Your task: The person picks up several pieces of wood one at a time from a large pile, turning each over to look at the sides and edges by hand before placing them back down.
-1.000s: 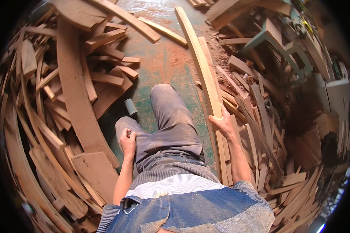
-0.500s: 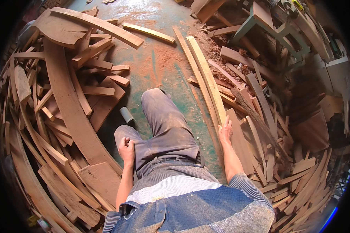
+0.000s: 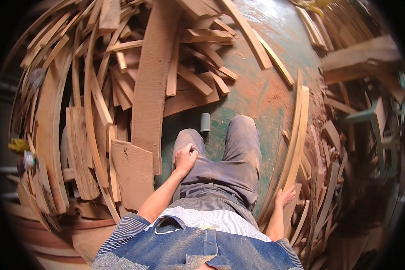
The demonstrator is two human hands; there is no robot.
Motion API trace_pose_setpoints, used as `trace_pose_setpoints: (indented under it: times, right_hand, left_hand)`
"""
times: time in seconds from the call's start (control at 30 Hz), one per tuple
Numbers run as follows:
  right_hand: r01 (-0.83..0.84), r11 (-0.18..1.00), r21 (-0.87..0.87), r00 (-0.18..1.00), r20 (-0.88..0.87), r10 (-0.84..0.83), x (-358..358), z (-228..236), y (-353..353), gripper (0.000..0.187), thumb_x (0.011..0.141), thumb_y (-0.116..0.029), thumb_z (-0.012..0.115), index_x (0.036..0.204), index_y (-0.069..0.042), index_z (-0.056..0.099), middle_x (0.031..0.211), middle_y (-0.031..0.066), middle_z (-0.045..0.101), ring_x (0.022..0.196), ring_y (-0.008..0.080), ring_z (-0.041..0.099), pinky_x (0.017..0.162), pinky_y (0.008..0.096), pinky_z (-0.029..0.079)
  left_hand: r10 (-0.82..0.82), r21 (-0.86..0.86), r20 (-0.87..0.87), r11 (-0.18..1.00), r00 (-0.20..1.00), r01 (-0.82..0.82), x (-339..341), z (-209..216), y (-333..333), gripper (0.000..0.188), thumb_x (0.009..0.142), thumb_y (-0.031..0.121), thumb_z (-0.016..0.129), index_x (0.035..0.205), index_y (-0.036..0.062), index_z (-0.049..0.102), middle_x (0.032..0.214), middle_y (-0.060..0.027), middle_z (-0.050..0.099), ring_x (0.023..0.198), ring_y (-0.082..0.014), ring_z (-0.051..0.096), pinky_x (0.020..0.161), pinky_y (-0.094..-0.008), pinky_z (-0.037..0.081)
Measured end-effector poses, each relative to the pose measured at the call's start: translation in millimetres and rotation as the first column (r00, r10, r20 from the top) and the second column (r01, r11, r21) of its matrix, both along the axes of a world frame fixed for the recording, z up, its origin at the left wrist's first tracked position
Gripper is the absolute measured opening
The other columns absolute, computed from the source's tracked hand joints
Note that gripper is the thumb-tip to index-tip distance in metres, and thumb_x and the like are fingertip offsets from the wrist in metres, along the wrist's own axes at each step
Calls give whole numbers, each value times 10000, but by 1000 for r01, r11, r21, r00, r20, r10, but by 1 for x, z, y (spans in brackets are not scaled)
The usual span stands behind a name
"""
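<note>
My left hand is closed and rests on my left thigh. What it holds, if anything, is too small or hidden to make out. At my right side, my right hand grips the near end of a long pale wooden strip. A second, browner strip lies alongside it on the left. Both slope away from me toward the far right. A small grey cylinder stands on the green floor just beyond my left knee.
Planks and offcuts pile up on the left, with a wide brown board along the pile's edge. A curved wooden piece juts over the floor, where sawdust lies. More scraps and a green frame are on the right.
The view has swung left, so the scene and both my hands sit further right in the picture. My right hand stays at the pale strip's near end; my left stays on the thigh.
</note>
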State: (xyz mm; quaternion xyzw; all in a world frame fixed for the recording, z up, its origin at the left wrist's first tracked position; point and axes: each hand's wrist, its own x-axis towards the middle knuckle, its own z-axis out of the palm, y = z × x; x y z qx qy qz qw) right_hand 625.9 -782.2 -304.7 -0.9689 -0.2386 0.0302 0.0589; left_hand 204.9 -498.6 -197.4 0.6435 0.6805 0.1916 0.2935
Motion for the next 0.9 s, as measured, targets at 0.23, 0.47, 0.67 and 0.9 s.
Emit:
trace_pose_setpoints:
  times: [0.23,0.47,0.67,0.9]
  right_hand:
    - [-432,884,179,902,67,428,-22,39,149,620,768,-119,770,1331,-9,534,1297,208,532,1221,404,506,1024,478,426]
    - [-188,701,688,414,-592,691,-150,75,376,474,888,-247,734,1242,48,621,1054,160,694,923,266,667,815,368,540]
    - [-109,852,512,-199,-851,486,-317,78,540,315,948,-346,695,1100,-70,681,821,-28,601,739,85,580,669,253,490]
    - [-48,803,594,-312,-773,553,-366,58,593,372,894,-281,685,1118,15,660,907,66,690,830,150,642,694,299,502]
  left_hand:
    - [115,10,40,993,993,-116,-12,-6,5,231,798,233,683,965,74,682,730,-120,673,674,-267,676,639,-403,513]
    - [212,-56,95,977,973,-208,-13,-8,14,249,806,258,678,998,100,686,796,-134,699,763,-342,685,685,-452,531]
    - [273,-52,167,962,947,-268,-13,-2,18,207,813,234,680,979,110,677,814,-160,702,796,-378,689,694,-480,543]
    - [267,-95,115,962,957,-257,-19,3,22,214,795,237,702,961,104,679,772,-139,699,744,-370,687,655,-473,540]
